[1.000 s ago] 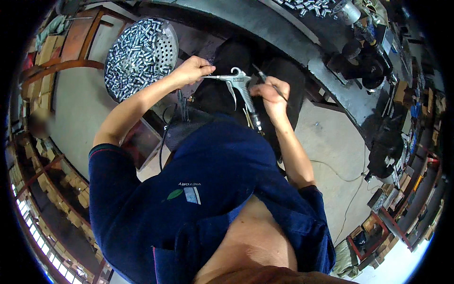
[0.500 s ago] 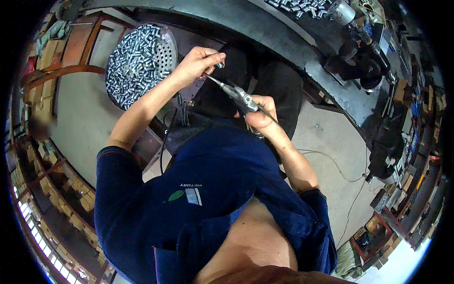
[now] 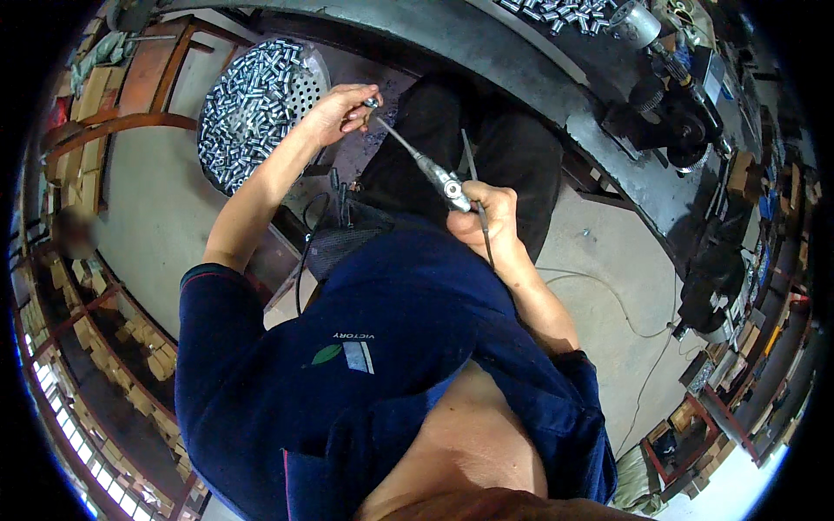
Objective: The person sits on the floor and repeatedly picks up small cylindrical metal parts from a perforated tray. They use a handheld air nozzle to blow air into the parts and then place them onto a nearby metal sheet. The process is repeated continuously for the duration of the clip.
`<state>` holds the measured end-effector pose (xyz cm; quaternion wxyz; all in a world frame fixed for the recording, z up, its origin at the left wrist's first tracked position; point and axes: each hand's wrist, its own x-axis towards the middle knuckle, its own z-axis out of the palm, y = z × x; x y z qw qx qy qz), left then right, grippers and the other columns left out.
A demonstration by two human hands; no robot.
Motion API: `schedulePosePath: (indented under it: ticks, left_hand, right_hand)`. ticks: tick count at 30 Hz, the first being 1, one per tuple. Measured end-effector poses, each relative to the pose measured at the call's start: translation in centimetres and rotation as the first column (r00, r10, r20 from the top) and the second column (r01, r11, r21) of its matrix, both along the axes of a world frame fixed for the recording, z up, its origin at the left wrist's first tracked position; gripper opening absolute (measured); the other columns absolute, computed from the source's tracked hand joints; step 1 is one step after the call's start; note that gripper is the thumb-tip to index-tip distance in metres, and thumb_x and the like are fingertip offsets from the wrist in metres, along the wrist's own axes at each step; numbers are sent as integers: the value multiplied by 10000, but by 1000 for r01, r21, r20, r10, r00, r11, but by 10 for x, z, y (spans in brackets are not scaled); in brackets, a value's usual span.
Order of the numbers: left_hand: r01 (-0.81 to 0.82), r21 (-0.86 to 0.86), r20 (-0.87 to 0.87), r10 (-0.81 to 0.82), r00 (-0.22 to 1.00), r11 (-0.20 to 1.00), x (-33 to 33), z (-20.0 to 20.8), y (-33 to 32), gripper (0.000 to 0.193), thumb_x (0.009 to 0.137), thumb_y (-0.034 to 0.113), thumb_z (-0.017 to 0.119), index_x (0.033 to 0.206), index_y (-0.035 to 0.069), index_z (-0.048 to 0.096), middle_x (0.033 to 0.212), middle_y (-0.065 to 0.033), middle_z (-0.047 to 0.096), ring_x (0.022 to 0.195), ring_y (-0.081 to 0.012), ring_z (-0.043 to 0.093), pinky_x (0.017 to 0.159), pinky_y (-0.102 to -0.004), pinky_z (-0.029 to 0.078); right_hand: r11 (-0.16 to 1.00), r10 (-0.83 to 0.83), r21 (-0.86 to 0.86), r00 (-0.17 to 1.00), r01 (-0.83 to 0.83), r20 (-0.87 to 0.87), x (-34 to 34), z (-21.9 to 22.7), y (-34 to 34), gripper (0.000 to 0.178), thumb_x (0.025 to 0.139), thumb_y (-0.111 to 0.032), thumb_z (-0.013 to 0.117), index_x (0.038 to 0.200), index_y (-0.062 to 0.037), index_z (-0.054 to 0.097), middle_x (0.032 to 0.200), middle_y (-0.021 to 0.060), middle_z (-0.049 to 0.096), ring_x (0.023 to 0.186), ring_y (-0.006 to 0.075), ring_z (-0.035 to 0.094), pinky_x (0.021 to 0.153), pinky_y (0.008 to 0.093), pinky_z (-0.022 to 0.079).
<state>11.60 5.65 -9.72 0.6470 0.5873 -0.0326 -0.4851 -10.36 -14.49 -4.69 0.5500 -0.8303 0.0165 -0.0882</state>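
My left hand (image 3: 337, 115) is closed at the fingertips on a small shiny metal sleeve (image 3: 372, 102), close to the rim of a basket of similar parts. My right hand (image 3: 488, 217) is wrapped round a silver air blow gun (image 3: 440, 179). Its long thin nozzle points up and left, and the tip lies just below my left fingers, apart from the sleeve. A thin grey rod (image 3: 472, 165) also passes through my right hand, sticking out above and below it. The fingers under the gun are partly hidden.
A round perforated metal basket (image 3: 307, 94) heaped with metal sleeves (image 3: 248, 113) stands at the left. Across the top runs a dark workbench (image 3: 521, 65), bearing more sleeves (image 3: 565, 13) and a black-knobbed device (image 3: 669, 122). A wooden chair (image 3: 122, 122) is at far left; a cable (image 3: 638, 326) crosses the floor.
My left hand has moved a little up and left, away from the nozzle tip. The gun has tilted steeper, and the thin rod now stands nearly upright in my right hand.
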Motion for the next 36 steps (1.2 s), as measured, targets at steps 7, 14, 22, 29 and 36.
schedulePosePath:
  ticks: [7, 14, 22, 29, 36]
  left_hand:
    - [40, 57, -32, -38, 999, 998, -3, -7, 5, 271, 911, 306, 484, 817, 61, 552, 463, 60, 301, 362, -66, 299, 502, -245, 338]
    - [15, 39, -3, -15, 1000, 999, -6, -1, 2, 268, 897, 311, 501, 809, 64, 557, 467, 59, 296, 369, -69, 308, 515, -253, 356]
    - [-5, 66, 12, 4, 1000, 998, -3, -17, 13, 251, 894, 284, 507, 807, 55, 566, 475, 40, 316, 364, -82, 291, 506, -278, 373]
    - [-89, 126, 32, 85, 996, 988, -9, -23, 11, 270, 884, 312, 525, 788, 61, 556, 459, 56, 282, 370, -80, 297, 503, -271, 351]
    - [23, 90, 108, -32, 994, 996, -12, -18, 13, 261, 872, 289, 551, 803, 38, 574, 457, 36, 353, 373, -96, 392, 502, -276, 419]
  right_hand:
    - [999, -23, 45, 1000, 23, 3, 0, 1, 0, 346, 676, -257, 626, 555, -10, 416, 492, 111, 356, 416, 181, 376, 418, 310, 306]
    - [999, -26, 28, 999, 27, -33, -1, -7, 2, 219, 616, -130, 583, 543, -3, 419, 475, 121, 370, 390, 179, 363, 403, 303, 300]
    - [1000, -18, 12, 998, 19, -58, 2, -4, -1, 179, 586, -95, 558, 524, 1, 420, 456, 147, 363, 370, 230, 380, 396, 321, 312]
    - [1000, -4, 8, 999, 4, -53, 4, -6, 3, 176, 580, -91, 559, 529, 8, 423, 462, 148, 349, 369, 226, 369, 397, 314, 314]
    - [999, 53, -3, 990, -53, -128, 7, 0, 7, 174, 546, -94, 568, 525, -9, 418, 476, 138, 386, 414, 224, 404, 429, 334, 338]
